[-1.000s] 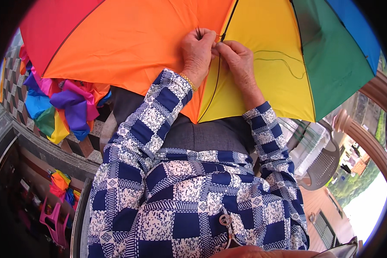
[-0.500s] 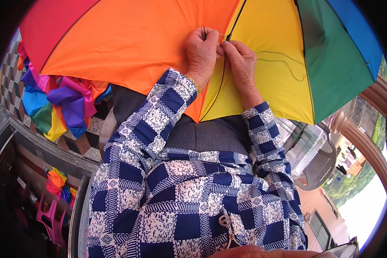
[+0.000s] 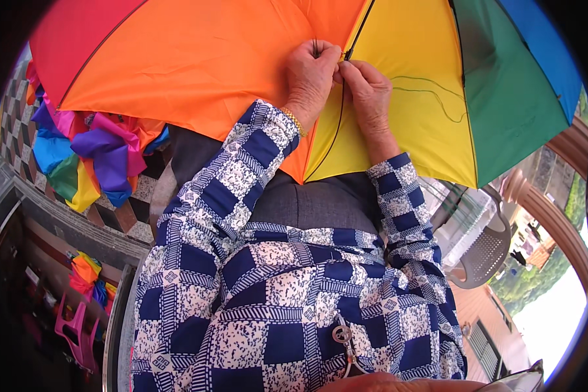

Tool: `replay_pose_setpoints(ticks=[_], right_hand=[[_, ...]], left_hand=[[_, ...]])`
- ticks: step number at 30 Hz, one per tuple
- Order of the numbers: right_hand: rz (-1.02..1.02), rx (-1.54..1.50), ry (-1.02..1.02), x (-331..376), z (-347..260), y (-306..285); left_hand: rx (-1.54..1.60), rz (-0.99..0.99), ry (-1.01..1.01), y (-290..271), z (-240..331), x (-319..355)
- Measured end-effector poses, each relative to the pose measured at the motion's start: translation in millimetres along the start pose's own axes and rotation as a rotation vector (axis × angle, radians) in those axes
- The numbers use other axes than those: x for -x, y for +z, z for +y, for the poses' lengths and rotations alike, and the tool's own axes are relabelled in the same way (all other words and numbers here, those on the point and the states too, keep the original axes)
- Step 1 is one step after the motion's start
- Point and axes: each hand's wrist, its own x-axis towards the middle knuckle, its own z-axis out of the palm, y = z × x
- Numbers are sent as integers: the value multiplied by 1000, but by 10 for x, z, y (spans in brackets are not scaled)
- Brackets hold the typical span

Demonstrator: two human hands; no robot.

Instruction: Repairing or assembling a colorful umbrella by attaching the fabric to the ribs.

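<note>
A rainbow umbrella (image 3: 196,78) lies spread across my lap, its orange and yellow panels meeting under my hands. My left hand (image 3: 310,75) is closed, and the points of a small dark pointed tool (image 3: 316,49) stick up from its fingers. Close beside it my right hand (image 3: 369,91) pinches at the seam, just below a joint on the dark umbrella rib (image 3: 348,53). What its fingertips hold is hidden. A loose dark green thread (image 3: 431,92) loops over the yellow panel from beside the right hand.
Crumpled multicoloured fabric (image 3: 108,153) lies on the patterned floor at the left. Below it are a pink plastic stool (image 3: 78,333) and more bright cloth (image 3: 88,281). A grey chair (image 3: 483,255) stands at the right, near a brown railing (image 3: 542,212).
My left hand has shifted slightly right, closer to the rib, and the pale line that spanned the gap between the hands no longer shows. My right hand has barely moved.
</note>
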Motion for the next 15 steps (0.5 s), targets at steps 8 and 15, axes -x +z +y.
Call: replay_pose_setpoints(ticks=[8, 15], right_hand=[[-97, 64, 41, 15, -110, -4], [-137, 735, -498, -28, -270, -162]], left_hand=[[30, -2, -25, -30, -1, -73], [-42, 5, -70, -141, 51, -126]])
